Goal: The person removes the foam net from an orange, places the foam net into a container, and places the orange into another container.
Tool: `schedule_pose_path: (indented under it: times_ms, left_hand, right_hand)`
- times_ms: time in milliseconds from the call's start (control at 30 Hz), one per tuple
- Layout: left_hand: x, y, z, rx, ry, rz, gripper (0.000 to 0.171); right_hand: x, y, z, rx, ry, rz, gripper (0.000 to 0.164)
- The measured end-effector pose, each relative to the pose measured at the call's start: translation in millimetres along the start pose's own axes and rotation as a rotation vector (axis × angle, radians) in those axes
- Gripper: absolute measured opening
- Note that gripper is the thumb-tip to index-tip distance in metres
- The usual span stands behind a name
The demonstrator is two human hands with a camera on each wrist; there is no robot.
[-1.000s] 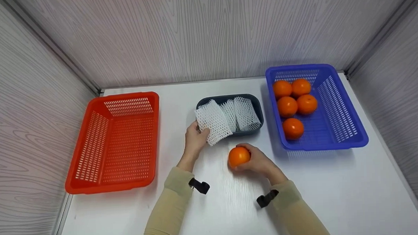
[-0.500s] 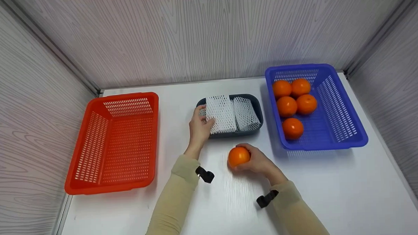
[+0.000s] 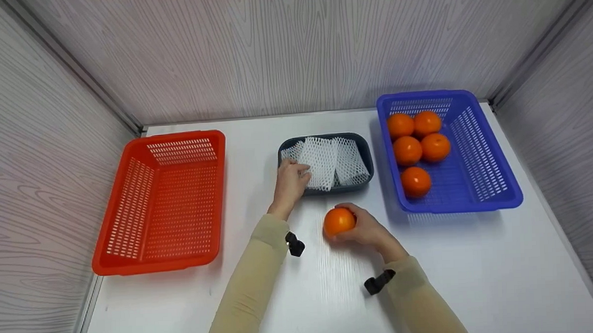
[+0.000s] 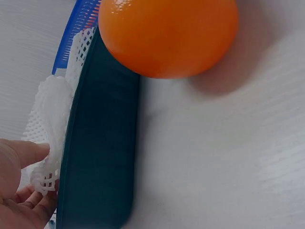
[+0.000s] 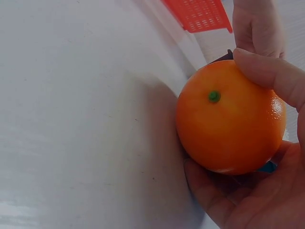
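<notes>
My left hand (image 3: 290, 182) is at the left side of the dark tray (image 3: 346, 189). Its thumb and fingers pinch the edge of a white foam net sleeve (image 3: 320, 163), which lies across the tray's middle; in the left wrist view the mesh (image 4: 52, 109) bunches between thumb and fingers. More net sleeves lie to either side, including the right one (image 3: 349, 159). In front of the tray, my right hand (image 3: 369, 229) holds an orange (image 3: 339, 222) low at the table, thumb on one side and fingers on the other. A green stem spot shows in the right wrist view.
A red basket (image 3: 219, 198) with nothing visible in it stands at the left. The blue basket (image 3: 479, 180) at the right holds several oranges (image 3: 415, 182) along its left side. Pale wood-grain panels (image 3: 292, 53) enclose the white table (image 3: 326, 303) behind and at both sides.
My left hand has brought the net sleeve from the tray's front left, back and right, down into the tray's middle. The right hand and its orange stay in place.
</notes>
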State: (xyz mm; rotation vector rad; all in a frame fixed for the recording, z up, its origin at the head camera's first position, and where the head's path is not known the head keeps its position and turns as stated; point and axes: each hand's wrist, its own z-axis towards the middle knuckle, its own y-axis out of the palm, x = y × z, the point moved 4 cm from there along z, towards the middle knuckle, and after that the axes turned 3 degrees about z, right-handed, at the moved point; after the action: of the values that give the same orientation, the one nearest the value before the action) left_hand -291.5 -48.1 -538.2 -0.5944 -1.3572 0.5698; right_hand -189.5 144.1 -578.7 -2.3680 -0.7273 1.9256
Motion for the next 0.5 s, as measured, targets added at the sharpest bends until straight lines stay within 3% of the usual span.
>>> schedule_pose_path:
  times_ms: [167,500]
  left_hand:
    - [-0.8,1.3,-1.1,0.015,-0.009,0.065,0.028]
    - [2.2,3.1,-6.5,-0.04,-0.012,0.255,0.035]
  right_hand:
    - [0.4,-0.3,-0.8,0.007,-0.004,0.021,0.078]
    - [0.4,-0.5,-2.1,-0.003,0.016,0.015,0.078]
